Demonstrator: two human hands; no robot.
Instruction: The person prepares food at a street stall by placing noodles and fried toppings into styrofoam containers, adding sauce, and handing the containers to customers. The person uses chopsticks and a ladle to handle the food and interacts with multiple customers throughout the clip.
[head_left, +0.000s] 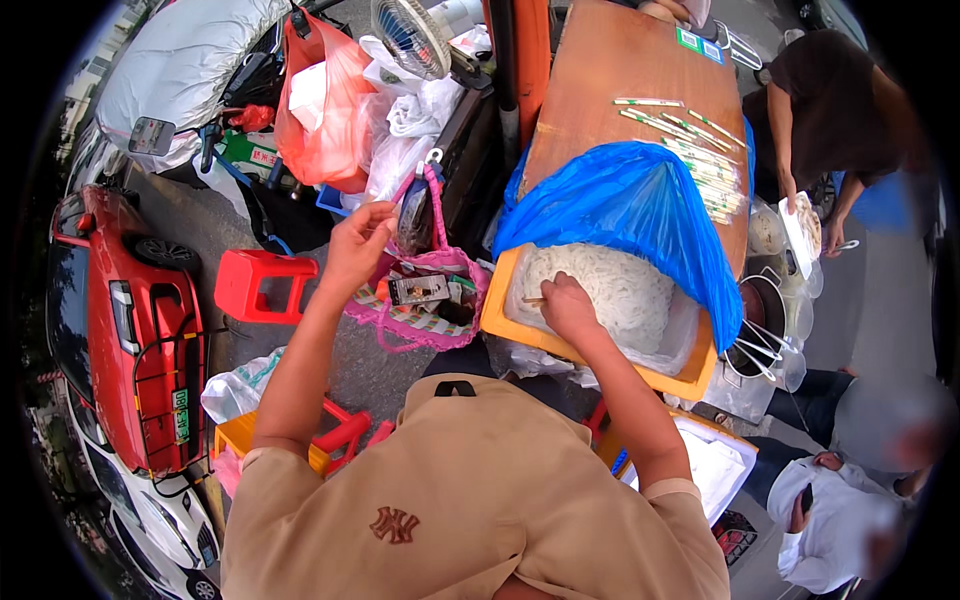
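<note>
My right hand (568, 306) is closed over white rice noodles (626, 296) in an orange-yellow crate (499, 300). A short piece of a light brown stick (534, 301) shows at its fingers; the rest is hidden by the hand. Clear plastic lines the crate, and a blue plastic sheet (622, 195) covers its far part. Raised to the left, my left hand (361, 241) has loosely bent fingers, and I see nothing in it. Below it hangs a pink woven bag (442, 337) with a smartphone (418, 290) lying on top.
Paper-wrapped chopsticks (705, 169) lie on a wooden board (592, 82). Right of the crate stands a pot (757, 300) with several ladles. A person (825, 105) there holds a white container (801, 232). Leftward are a red stool (255, 285), a fan (411, 37) and a red car (112, 322).
</note>
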